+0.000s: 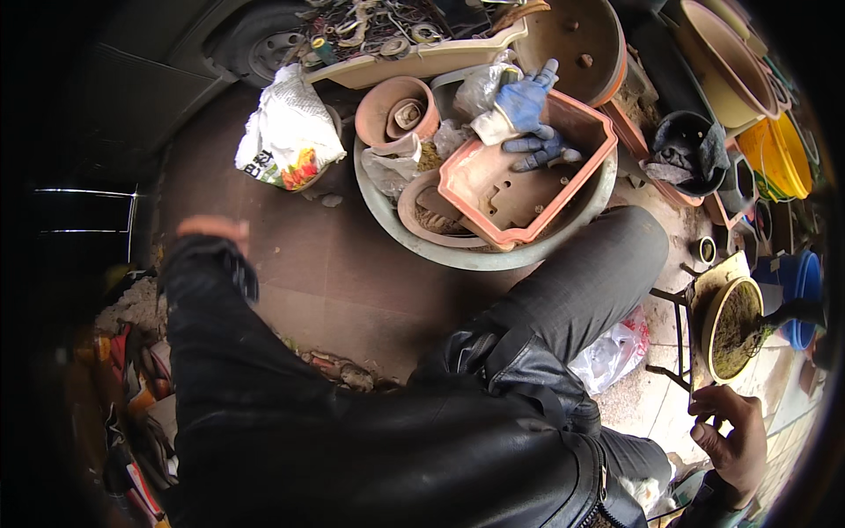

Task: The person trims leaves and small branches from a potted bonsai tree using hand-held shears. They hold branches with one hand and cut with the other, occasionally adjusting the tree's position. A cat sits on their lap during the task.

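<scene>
My left hand [212, 230] is a blur at the end of a black sleeve, above the dark floor at left; its fingers cannot be made out. At lower right, my right hand [731, 432] has bent fingers and the thumb apart, with nothing seen between them. Its fingertips are close to the corner of a stand [701, 310]; contact cannot be told. On that stand is a round cream pot [714, 330] with mossy soil and a dark trunk. Ahead, a wide grey-green basin [396, 221] holds a rectangular terracotta planter [561, 204], with blue-and-white work gloves [521, 102] lying on it.
A white printed bag [290, 129] stands left of the basin, near a vehicle wheel [274, 49]. Nested round clay pots [370, 122] sit in the basin. At right are a black pot [667, 135] with cloth, a yellow bucket [785, 158] and a blue bucket [807, 290].
</scene>
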`<state>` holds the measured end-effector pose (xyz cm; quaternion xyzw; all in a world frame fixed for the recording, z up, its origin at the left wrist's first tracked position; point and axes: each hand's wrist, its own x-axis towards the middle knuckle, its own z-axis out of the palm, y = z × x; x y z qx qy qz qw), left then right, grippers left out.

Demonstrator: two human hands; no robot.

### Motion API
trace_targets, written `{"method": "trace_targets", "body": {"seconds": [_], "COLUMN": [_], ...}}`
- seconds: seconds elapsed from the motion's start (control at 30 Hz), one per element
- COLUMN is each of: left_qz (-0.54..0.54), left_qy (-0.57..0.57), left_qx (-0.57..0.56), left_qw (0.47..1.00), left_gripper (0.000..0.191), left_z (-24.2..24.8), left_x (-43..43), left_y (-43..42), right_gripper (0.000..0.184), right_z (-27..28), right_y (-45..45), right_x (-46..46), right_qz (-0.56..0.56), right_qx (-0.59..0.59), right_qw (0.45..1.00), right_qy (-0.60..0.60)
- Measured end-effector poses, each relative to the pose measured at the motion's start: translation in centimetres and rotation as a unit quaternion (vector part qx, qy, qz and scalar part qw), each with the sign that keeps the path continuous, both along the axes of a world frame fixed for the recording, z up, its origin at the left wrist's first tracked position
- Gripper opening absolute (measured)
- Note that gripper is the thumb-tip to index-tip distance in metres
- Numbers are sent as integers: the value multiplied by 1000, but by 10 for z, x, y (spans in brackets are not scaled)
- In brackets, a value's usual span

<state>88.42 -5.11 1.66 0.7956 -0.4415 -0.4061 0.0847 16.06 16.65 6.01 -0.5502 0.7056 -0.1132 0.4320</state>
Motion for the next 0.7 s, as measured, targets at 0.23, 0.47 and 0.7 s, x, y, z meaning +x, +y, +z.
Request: {"method": "trace_targets", "body": {"seconds": [0.23, 0.47, 0.7], "left_qz": [-298, -336, -393], "left_qy": [3, 44, -132], "left_qx": [-137, -253, -127], "left_qw": [945, 906, 901], "left_gripper": [63, 50, 36], "left_z": [150, 226, 71], "left_x": [-98, -183, -246], "left_y": [-158, -219, -270], "right_gripper": [56, 52, 56], "right_z": [-5, -10, -12], "right_y": [-9, -11, -15], "right_x": [3, 0, 1], "right_qz": [43, 40, 37], "right_qx": [-6, 6, 23], "right_qw": [999, 999, 999], "right_qy": [-1, -14, -21]}}
